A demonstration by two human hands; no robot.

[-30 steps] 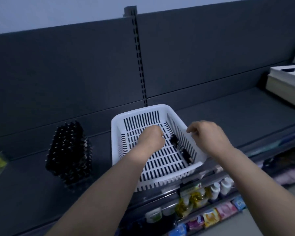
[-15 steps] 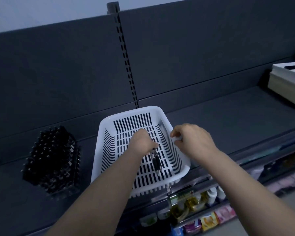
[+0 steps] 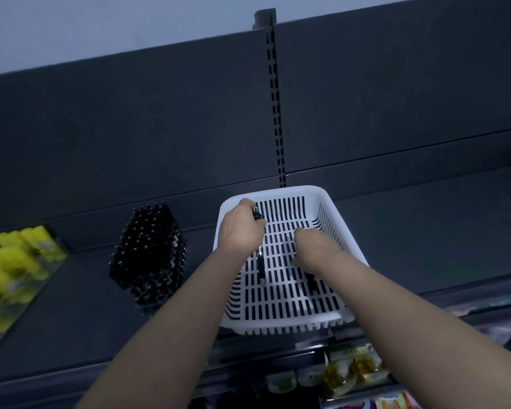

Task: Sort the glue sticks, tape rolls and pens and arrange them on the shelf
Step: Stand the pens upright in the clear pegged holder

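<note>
Black pen (image 3: 260, 267) held upright in the closed grip of my left hand (image 3: 239, 231), its tip pointing down over the slatted floor of a white basket (image 3: 278, 323), near the basket's left wall. The basket sits at the front edge of the shelf (image 3: 425, 246). My right hand (image 3: 313, 246) reaches in alongside, fingers curled; I cannot tell whether its grip has closed on the second black pen (image 3: 311, 283) showing below the wrist. Further left on the shelf stands a stack of black pens (image 3: 151, 255), and blurred yellow packs (image 3: 15, 261) lie towards the left end.
</note>
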